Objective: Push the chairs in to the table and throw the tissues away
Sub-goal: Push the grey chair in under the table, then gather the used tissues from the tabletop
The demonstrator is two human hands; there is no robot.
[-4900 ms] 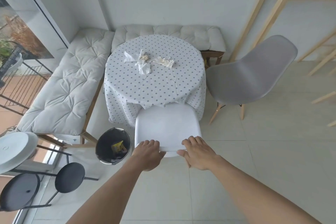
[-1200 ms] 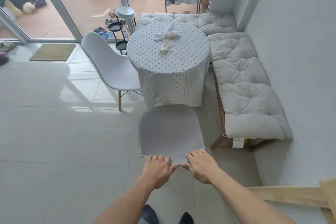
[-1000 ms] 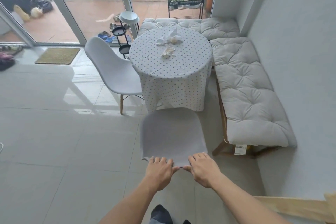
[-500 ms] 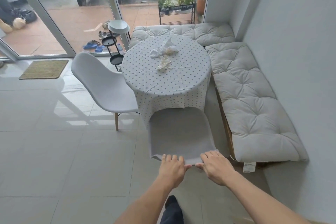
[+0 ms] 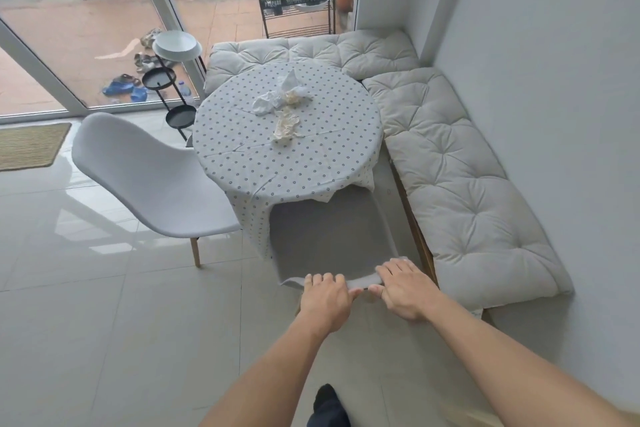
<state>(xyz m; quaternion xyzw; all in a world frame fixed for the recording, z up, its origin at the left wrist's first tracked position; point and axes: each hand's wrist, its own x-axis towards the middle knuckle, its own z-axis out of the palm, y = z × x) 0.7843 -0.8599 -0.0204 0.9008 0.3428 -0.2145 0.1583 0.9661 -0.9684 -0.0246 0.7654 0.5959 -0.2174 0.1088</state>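
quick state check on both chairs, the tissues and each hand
grey chair: seat under the tablecloth, both hands on its back
white chair: at the table's side
tissues: crumpled, on the table
left hand: gripping the backrest
right hand: gripping the backrest

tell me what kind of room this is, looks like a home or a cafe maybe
Probably a small dining nook in a home or cafe, by a glass front. A round table in a dotted cloth sits in a corner of cushioned bench seating, with a white chair beside it.

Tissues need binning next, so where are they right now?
The tissues lie crumpled on the round table, near its middle, beyond the grey chair.
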